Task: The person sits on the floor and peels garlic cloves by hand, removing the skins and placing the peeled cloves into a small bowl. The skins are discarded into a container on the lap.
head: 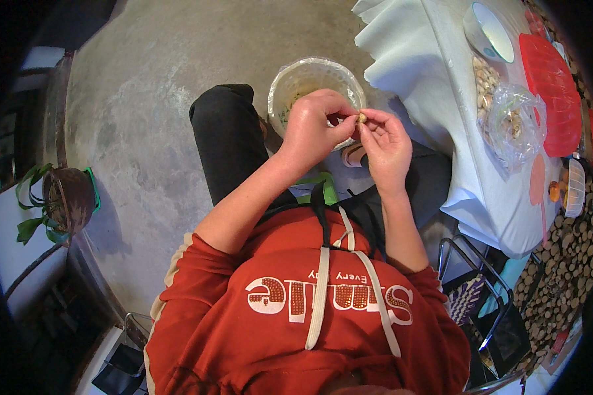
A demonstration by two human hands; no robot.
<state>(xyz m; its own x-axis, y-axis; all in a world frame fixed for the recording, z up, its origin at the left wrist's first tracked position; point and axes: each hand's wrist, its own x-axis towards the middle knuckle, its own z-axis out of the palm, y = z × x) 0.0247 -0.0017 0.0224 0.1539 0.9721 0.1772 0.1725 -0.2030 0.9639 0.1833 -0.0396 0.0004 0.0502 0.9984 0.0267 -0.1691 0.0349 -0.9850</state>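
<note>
My left hand point(317, 116) and my right hand point(388, 145) meet at the fingertips above a lined waste bin. Between them they pinch a small yellowish-tan piece point(361, 118), too small to name for certain. The thumb and index finger of each hand touch it, and my other right fingers are loosely curled. Below, the round bin point(276, 103) has a clear plastic liner folded over its rim. Dark and greenish scraps point(301, 94) lie inside it, partly hidden by my left hand.
To the right, a table with a pale cloth point(440, 98) holds a white bowl point(489, 32), a pile of small tan pieces point(484, 79), a clear plastic bag point(516, 123) and a red plastic basket point(551, 94). A metal-framed chair point(499, 296) and a potted plant point(69, 200) flank me.
</note>
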